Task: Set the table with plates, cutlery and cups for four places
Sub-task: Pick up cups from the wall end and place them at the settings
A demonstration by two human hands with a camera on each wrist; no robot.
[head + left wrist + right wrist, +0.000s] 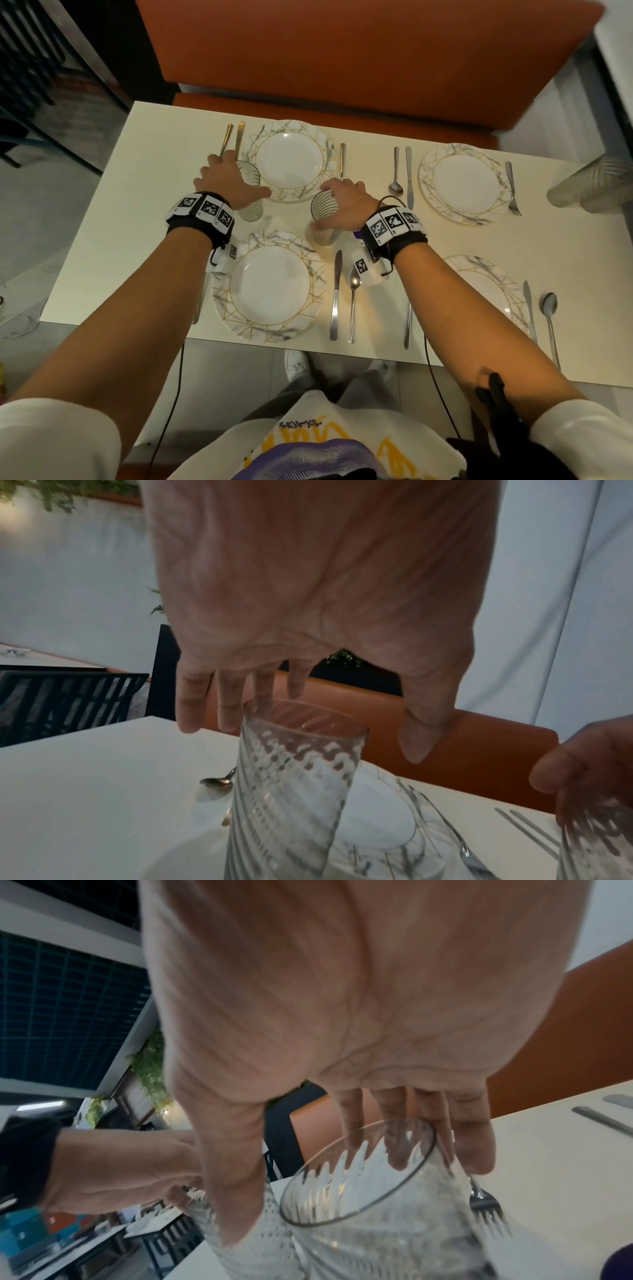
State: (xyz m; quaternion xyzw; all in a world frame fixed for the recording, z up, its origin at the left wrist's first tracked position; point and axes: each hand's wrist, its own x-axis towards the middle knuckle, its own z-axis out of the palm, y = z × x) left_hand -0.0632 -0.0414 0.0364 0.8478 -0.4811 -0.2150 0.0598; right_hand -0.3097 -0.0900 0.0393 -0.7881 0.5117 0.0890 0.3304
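Observation:
Four marbled plates lie on the cream table [137, 212]: far left [318, 144], near left [226, 301], far right [428, 171], near right [493, 274]. Cutlery lies beside each plate. My left hand [226, 178] [308, 718] hovers over a ribbed glass [250, 205] [291, 791] standing left of the far left plate. Its fingers reach down behind the rim and the thumb stands apart from the glass. My right hand [337, 205] [329, 1191] grips a second ribbed glass [325, 229] [377, 1231] between the two left plates, fingers behind it, thumb in front.
An orange bench [342, 61] runs along the table's far side. A gold fork [342, 161] lies just beyond my right hand, and a knife [336, 294] and spoon [353, 298] just below it. A grey padded seat [589, 185] stands at the right end.

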